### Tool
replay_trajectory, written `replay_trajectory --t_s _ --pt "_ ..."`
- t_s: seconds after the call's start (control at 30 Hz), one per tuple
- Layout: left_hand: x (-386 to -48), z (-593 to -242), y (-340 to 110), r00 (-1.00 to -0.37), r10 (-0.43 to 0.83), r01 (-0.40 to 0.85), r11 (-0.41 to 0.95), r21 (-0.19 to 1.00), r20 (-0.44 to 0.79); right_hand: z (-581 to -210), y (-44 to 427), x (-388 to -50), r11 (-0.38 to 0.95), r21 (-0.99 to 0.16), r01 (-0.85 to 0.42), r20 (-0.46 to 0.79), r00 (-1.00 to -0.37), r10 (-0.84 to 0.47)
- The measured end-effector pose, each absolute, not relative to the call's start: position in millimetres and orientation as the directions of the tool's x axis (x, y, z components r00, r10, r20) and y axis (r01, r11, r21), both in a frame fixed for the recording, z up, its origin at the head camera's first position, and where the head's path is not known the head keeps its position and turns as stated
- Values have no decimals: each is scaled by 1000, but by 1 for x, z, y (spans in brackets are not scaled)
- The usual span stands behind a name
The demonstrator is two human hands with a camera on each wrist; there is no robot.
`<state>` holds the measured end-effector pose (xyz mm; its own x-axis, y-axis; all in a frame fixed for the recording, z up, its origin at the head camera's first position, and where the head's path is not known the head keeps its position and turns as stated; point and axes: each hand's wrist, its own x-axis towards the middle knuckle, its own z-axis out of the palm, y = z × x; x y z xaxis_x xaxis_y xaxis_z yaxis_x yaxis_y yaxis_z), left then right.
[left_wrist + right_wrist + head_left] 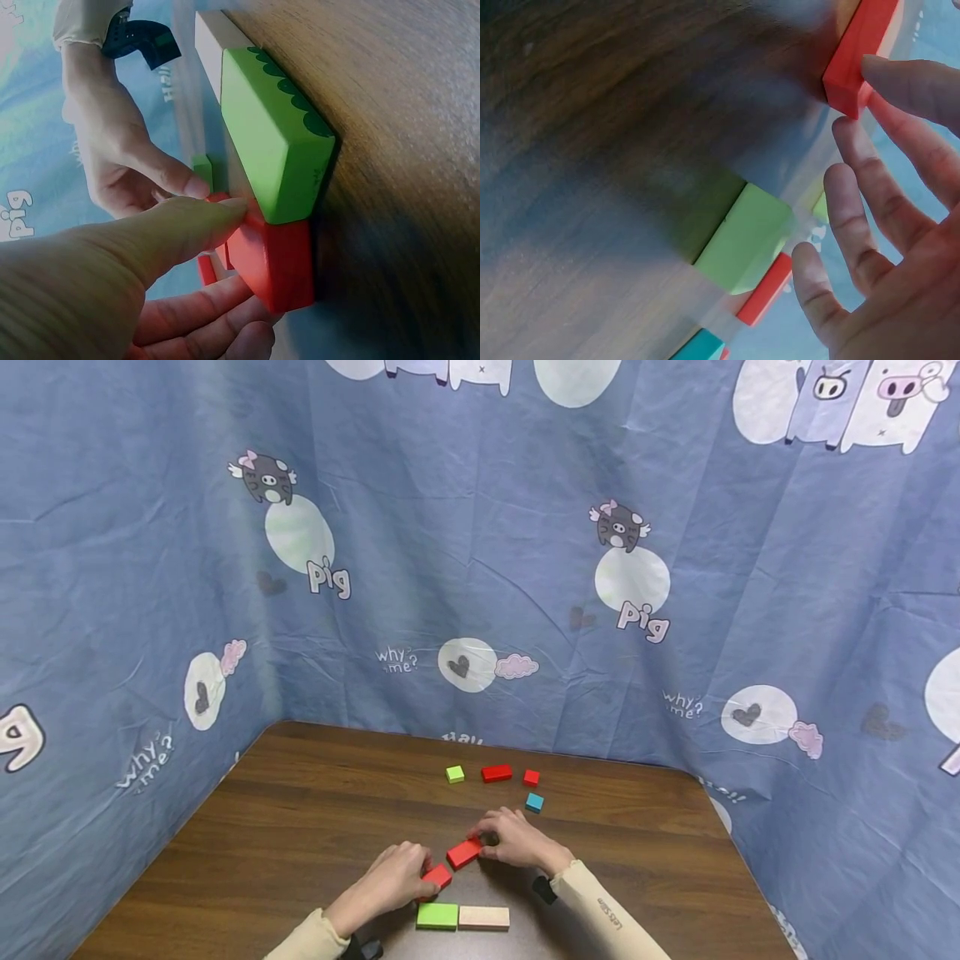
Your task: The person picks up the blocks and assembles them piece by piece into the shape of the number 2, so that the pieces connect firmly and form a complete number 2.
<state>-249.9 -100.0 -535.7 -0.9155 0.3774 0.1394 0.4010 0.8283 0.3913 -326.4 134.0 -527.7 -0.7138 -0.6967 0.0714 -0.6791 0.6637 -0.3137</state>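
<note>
Low on the table in the head view, my left hand point(393, 877) pinches a red block point(437, 881) between thumb and fingers. In the left wrist view this red block point(281, 262) stands right by the scalloped green block point(274, 135); I cannot tell whether they touch. My right hand point(517, 841) holds the end of a second red block point(463, 853), slightly beyond the first. In the right wrist view the thumb and index finger pinch that red block point(851, 67), and the other fingers are spread. A pale wooden block point(483, 918) lies end to end with the green one.
Farther back lie a small light green block point(455, 774), a red block point(497, 773), a small red block point(532, 778) and a blue block point(534, 802). Another green block point(742, 236), near my right hand, is hidden in the head view. A patterned blue curtain point(480, 568) borders the brown table point(315, 793).
</note>
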Motion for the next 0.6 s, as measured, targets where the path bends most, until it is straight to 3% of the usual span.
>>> replay_trajectory --t_s 0.6 --pt "-248 -533 -99 -920 370 388 820 421 126 -529 141 -327 644 -346 -683 79 -705 -705"
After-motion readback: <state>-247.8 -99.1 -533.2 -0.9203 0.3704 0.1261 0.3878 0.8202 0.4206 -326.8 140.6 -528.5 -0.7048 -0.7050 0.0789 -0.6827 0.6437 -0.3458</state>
